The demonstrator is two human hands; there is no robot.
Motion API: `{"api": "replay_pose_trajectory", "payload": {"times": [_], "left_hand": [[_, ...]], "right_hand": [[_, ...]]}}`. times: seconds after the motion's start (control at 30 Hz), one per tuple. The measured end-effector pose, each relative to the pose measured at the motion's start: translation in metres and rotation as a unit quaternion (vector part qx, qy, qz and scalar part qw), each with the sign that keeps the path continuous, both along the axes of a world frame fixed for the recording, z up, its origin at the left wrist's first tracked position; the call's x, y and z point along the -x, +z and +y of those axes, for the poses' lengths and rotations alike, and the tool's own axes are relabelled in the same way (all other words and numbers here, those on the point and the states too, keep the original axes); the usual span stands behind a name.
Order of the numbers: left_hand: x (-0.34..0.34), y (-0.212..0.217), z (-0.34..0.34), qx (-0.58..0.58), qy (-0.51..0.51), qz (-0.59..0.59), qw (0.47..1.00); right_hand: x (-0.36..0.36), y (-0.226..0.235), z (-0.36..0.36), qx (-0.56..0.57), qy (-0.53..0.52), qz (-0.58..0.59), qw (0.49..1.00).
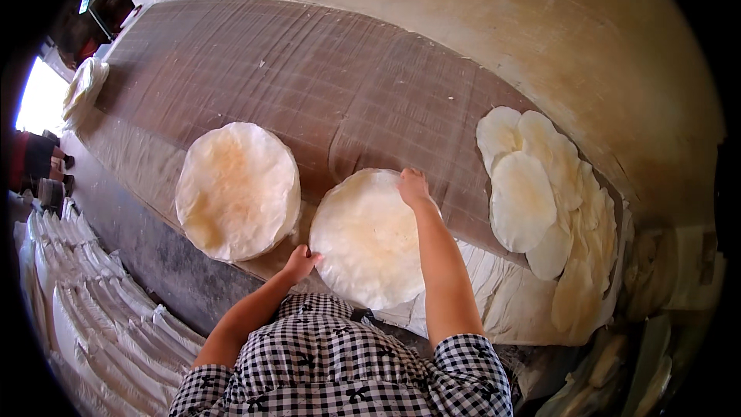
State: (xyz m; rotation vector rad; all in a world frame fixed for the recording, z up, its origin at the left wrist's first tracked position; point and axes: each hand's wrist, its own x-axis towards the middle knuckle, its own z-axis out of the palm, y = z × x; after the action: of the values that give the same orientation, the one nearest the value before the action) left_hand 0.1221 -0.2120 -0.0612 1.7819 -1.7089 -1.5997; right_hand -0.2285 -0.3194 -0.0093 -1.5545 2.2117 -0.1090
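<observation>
A thin, round, pale sheet of dough-like food (367,239) lies in front of me at the table's near edge. At its left rim my left hand (301,263) is closed, thumb and fingers pinching the edge. My right hand (414,188) reaches over the sheet to its far right rim, fingers bent and closed on the edge there; the fingertips are partly hidden. Just left of it sits a stack of similar round sheets (238,189), cream with a yellowish middle and wavy rims.
Overlapping oval sheets (523,201) spread over the right end of the brown-covered table (309,69). Another pile (85,91) stands at the far left corner. Rows of white folded sheets (116,324) fill the lower left. A person (37,158) stands at the left, beyond the table.
</observation>
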Motion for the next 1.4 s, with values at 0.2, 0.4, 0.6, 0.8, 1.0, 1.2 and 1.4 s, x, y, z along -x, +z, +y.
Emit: {"api": "replay_pose_trajectory", "payload": {"times": [0.2, 0.4, 0.6, 0.8, 1.0, 1.2, 1.4], "left_hand": [[0.000, 0.000, 0.001, -0.009, -0.004, 0.013, 1.000], [0.005, 0.006, -0.005, 0.018, 0.006, -0.027, 0.999], [0.021, -0.002, -0.013, 0.007, 0.122, 0.029, 0.992], [0.029, -0.032, -0.028, 0.086, 0.103, 0.023, 0.991], [0.020, -0.026, -0.040, 0.056, 0.077, 0.050, 0.994], [0.037, 0.047, -0.036, 0.136, 0.057, 0.054, 0.988], [-0.011, 0.141, -0.062, 0.230, 0.080, 0.082, 0.966]], "right_hand": [[-0.001, -0.014, -0.016, -0.018, -0.020, 0.022, 0.999], [-0.017, 0.001, -0.001, 0.117, -0.041, 0.111, 0.986], [0.036, -0.001, 0.116, 0.276, -0.169, 0.053, 0.945], [0.029, -0.038, 0.278, 0.163, -0.526, -0.421, 0.721], [0.000, -0.037, 0.276, 0.130, -0.509, -0.532, 0.663], [-0.014, -0.012, 0.253, 0.204, -0.499, -0.593, 0.598], [-0.058, 0.118, 0.189, 0.284, -0.359, -0.558, 0.692]]}}
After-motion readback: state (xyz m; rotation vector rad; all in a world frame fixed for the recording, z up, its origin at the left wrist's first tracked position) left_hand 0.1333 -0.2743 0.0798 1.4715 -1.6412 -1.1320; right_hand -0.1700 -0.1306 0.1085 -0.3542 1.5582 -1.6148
